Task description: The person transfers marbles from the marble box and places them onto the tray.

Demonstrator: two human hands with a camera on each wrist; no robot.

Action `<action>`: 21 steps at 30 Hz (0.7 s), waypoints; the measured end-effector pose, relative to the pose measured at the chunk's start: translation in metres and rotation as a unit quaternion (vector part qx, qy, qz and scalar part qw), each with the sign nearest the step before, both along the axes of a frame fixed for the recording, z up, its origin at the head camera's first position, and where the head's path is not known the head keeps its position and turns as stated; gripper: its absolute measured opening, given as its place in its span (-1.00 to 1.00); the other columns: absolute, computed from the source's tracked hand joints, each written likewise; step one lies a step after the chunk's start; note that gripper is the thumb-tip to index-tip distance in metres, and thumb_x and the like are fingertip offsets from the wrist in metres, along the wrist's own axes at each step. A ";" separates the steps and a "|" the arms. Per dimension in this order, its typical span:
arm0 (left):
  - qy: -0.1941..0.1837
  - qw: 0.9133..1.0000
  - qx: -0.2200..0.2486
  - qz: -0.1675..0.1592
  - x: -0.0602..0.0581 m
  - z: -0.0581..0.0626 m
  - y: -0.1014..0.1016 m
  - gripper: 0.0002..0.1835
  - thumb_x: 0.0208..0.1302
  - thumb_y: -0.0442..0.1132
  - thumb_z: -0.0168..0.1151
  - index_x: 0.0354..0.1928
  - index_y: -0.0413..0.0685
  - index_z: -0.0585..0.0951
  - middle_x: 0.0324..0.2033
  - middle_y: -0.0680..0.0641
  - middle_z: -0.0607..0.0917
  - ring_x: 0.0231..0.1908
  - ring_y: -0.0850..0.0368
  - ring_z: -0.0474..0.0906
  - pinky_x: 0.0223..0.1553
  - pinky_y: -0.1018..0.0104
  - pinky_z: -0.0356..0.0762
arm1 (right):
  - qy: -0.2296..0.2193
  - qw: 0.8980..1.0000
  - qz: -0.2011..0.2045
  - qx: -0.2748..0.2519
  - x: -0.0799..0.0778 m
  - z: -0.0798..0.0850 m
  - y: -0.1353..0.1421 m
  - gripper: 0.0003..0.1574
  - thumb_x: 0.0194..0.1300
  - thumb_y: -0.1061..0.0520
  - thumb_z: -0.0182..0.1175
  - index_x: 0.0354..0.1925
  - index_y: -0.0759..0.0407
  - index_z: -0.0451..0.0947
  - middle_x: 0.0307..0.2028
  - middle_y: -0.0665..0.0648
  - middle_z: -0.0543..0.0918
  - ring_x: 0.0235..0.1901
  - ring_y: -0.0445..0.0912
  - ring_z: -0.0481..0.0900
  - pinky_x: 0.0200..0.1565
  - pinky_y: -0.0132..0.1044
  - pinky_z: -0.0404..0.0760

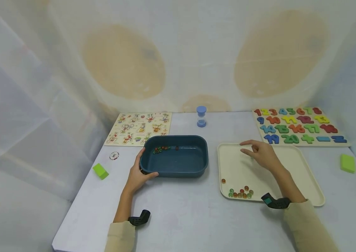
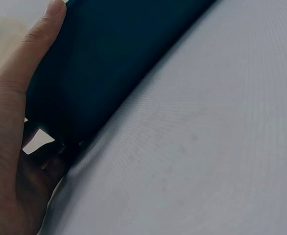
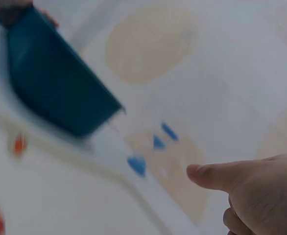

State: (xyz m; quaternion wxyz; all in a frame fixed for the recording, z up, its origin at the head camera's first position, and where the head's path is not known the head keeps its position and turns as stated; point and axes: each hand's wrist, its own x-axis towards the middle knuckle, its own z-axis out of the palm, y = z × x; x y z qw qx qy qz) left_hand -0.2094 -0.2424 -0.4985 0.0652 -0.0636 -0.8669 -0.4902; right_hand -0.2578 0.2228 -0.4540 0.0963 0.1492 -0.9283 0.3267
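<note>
My left hand (image 1: 137, 178) grips the left end of a dark teal rectangular basin (image 1: 181, 169), its thumb along the front side and its fingers around the left end. In the left wrist view the thumb (image 2: 33, 51) lies against the basin's wall. Several red and green glass marbles (image 1: 162, 149) sit inside, by the far wall. My right hand (image 1: 264, 155) hovers above a cream tray (image 1: 279, 175); thumb and index finger are apart, with nothing seen between them. More marbles (image 1: 241, 193) lie at the tray's near left corner. The right wrist view is blurred.
A blue sand timer (image 1: 201, 117) stands at the back. Behind the basin lies a picture puzzle board (image 1: 138, 127); a number puzzle board (image 1: 298, 127) is behind the tray. Green blocks (image 1: 100, 171) (image 1: 347, 163) lie at both sides, and a round chip (image 1: 114, 155) on the left.
</note>
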 end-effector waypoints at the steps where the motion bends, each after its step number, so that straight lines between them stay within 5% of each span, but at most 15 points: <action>1: 0.000 1.000 0.000 0.000 0.000 0.000 0.000 0.12 -0.23 0.01 0.48 0.33 0.54 -0.08 0.34 -0.06 0.09 0.29 -0.15 0.06 0.14 -0.23 0.11 | 0.004 1.000 0.012 -0.013 -0.003 0.006 -0.012 -0.62 0.14 -0.10 0.20 -0.13 0.07 0.60 -0.75 -0.01 0.22 -0.72 -0.17 0.12 -0.70 -0.36 0.13; 8: -0.002 1.000 -0.005 0.002 0.000 0.001 -0.001 0.12 -0.23 0.04 0.47 0.33 0.52 -0.08 0.34 -0.05 0.09 0.28 -0.15 0.07 0.14 -0.21 0.12 | 0.028 0.991 0.119 -0.047 -0.031 0.028 -0.113 -0.72 0.12 0.00 0.24 -0.18 0.04 0.62 -0.80 -0.06 0.16 -0.76 -0.18 0.08 -0.68 -0.37 0.11; 12: -0.008 1.000 -0.009 0.008 0.000 0.001 -0.002 0.12 -0.23 0.02 0.47 0.33 0.54 -0.08 0.34 -0.05 0.09 0.28 -0.15 0.06 0.15 -0.20 0.12 | 0.005 0.984 0.175 -0.040 -0.047 0.032 -0.170 -0.72 0.14 0.02 0.22 -0.17 0.08 0.62 -0.81 -0.05 0.13 -0.78 -0.18 0.05 -0.65 -0.37 0.12; 16: -0.017 1.000 -0.003 0.004 0.002 0.007 0.000 0.10 -0.19 -0.04 0.47 0.33 0.50 -0.08 0.35 -0.07 0.07 0.29 -0.16 0.04 0.16 -0.20 0.09 | -0.044 0.981 0.190 -0.006 -0.061 0.028 -0.210 -0.69 0.15 0.02 0.21 -0.13 0.09 0.61 -0.81 -0.04 0.16 -0.78 -0.17 0.06 -0.64 -0.37 0.11; 21: -0.023 1.000 0.001 0.000 0.003 0.010 0.004 0.10 -0.17 -0.06 0.46 0.35 0.41 -0.07 0.34 -0.10 0.07 0.28 -0.17 0.05 0.16 -0.19 0.11 | -0.083 0.980 0.174 0.053 -0.073 0.011 -0.227 -0.71 0.13 0.03 0.24 -0.14 0.04 0.62 -0.58 -0.02 0.56 -0.64 -0.18 0.35 -0.55 -0.36 0.33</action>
